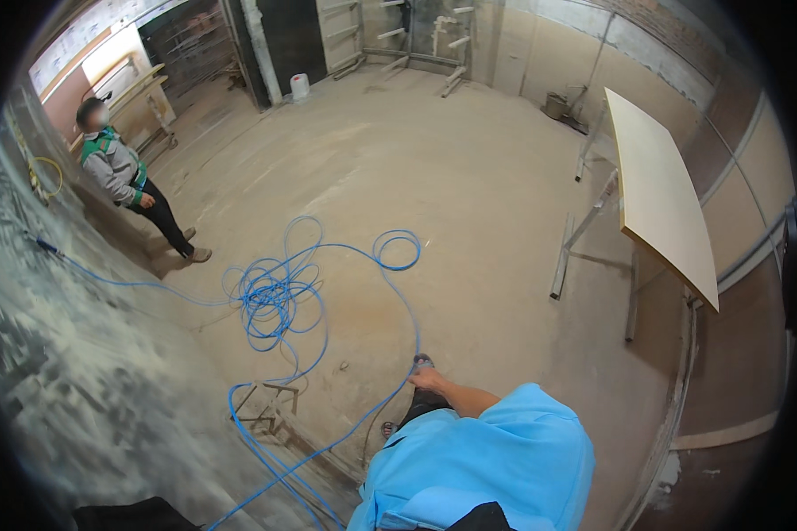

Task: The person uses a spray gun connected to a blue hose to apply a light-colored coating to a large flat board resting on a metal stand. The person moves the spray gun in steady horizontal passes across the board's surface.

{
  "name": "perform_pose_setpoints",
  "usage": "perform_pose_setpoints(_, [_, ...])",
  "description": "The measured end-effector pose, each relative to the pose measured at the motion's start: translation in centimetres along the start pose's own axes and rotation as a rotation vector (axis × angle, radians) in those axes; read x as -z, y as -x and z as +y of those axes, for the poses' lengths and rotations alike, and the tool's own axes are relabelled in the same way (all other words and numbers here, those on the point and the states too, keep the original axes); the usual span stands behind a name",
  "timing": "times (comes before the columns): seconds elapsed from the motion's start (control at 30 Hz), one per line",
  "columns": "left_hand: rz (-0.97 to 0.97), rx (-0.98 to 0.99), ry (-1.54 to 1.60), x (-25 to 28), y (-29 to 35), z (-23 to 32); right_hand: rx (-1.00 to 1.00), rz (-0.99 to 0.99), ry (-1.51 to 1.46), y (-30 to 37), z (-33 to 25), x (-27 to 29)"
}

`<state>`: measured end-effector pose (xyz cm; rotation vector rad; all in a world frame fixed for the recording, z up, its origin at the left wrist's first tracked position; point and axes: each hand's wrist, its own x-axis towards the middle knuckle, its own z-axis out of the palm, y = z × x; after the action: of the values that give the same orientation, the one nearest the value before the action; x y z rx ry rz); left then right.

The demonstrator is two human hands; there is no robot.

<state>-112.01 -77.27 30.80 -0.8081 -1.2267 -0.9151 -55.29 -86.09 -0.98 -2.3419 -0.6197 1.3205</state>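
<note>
Head view: one long thin blue plastic-looking hose (274, 299) lies on the dusty tan floor (496, 168), its tangle between eight and nine o'clock, one smaller round loop (419, 250) near the dial's centre, and a run leading down toward half past five. There the right hand (428, 379) reaches down to it, just beside a sandalled foot (423, 360). Its fingers look bunched where the hose bends, but at this size I cannot tell whether they pinch it. The left hand is out of view, so its fingers cannot be judged.

As a judgement, the handling looks early: the hand is at the hose, while most of the length lies in loose, crossing loops, too tangled to count.

Counted: one hose, as far as I can tell; one hand showing; one pale flat rectangular board (669, 190) on a metal stand (562, 261), toward half past two; one white bucket (300, 87) at eleven; one small angular brown frame (283, 387) at half past seven; one co-worker (119, 177) in a grey-and-green jacket between nine and ten.
</note>
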Motion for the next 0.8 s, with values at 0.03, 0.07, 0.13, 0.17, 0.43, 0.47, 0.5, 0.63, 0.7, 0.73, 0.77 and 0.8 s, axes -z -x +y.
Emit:
perform_pose_setpoints(0.03, [0.006,-0.002,0.013,0.0,-0.3,0.1,-0.015,0.057,-0.067,-0.3,-0.8,-0.4])
perform_pose_setpoints(0.07, [0.011,-0.004,0.025,0.2,-0.6,0.1,0.030,0.027,-0.115,-0.6,-1.6,-0.8])
perform_pose_setpoints(0.13, [0.025,-0.012,0.041,0.4,-1.2,0.0,0.027,-0.057,-0.204,-1.0,-2.6,-1.4])
perform_pose_setpoints(0.17, [0.033,-0.018,0.045,0.5,-1.5,-0.1,0.048,-0.079,-0.150,-1.1,-2.9,-1.6])
perform_pose_setpoints(0.43, [0.085,-0.061,0.061,1.2,-3.2,-1.7,0.081,-0.141,0.243,-1.3,-0.1,-0.3])
perform_pose_setpoints(0.47, [0.086,-0.066,0.059,1.3,-3.3,-2.0,0.094,-0.119,0.228,-1.0,0.5,-0.1])
perform_pose_setpoints(0.5, [0.088,-0.070,0.057,1.4,-3.2,-2.1,0.080,-0.082,0.233,-0.7,1.0,0.1])
perform_pose_setpoints(0.63, [0.093,-0.088,0.049,1.4,-3.5,-2.2,0.037,-0.056,0.170,-0.7,2.3,1.0])
perform_pose_setpoints(0.7, [0.095,-0.097,0.044,1.2,-3.8,-1.7,-0.001,-0.053,0.173,-1.3,2.1,0.8])
perform_pose_setpoints(0.73, [0.097,-0.101,0.042,1.1,-4.0,-1.3,-0.061,-0.050,0.186,-1.6,2.0,0.6])
perform_pose_setpoints(0.77, [0.098,-0.106,0.040,1.0,-4.2,-0.9,-0.004,-0.062,0.165,-1.9,1.8,0.4])
perform_pose_setpoints(0.8, [0.102,-0.109,0.044,0.6,-4.5,-0.4,0.012,-0.070,0.148,-2.2,1.4,0.1])
